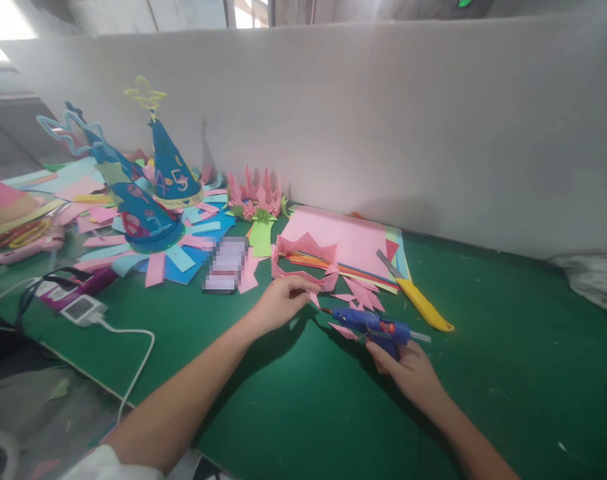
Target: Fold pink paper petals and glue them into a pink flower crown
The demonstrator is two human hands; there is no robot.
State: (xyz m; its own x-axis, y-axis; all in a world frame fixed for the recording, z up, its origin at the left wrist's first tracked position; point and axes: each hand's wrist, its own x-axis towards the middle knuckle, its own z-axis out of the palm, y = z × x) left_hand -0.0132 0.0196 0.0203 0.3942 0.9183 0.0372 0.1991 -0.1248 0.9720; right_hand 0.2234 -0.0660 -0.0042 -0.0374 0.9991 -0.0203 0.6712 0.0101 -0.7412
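Observation:
My right hand [408, 370] is wrapped round the handle of a blue hot glue gun [368, 323], a clear glue stick poking from its back end. The gun's nozzle points left, close to a small pink paper piece [314, 299] pinched in the fingertips of my left hand [286, 300]. Just behind that hand stands a pink paper crown [308, 250], a ring with a zigzag top edge. Several folded pink paper pieces [362, 293] lie to the right of the crown, and one more pink piece [344, 331] rests under the glue gun.
A yellow-handled knife [426, 305] lies on the green table [303, 413]. Behind are pink paper sheets [348, 230] and a finished-looking pink-green crown [257, 197]. Leftward stand blue cone hats [170, 163], a phone [226, 265], scissors [26, 233] and a white charger with cable [83, 310].

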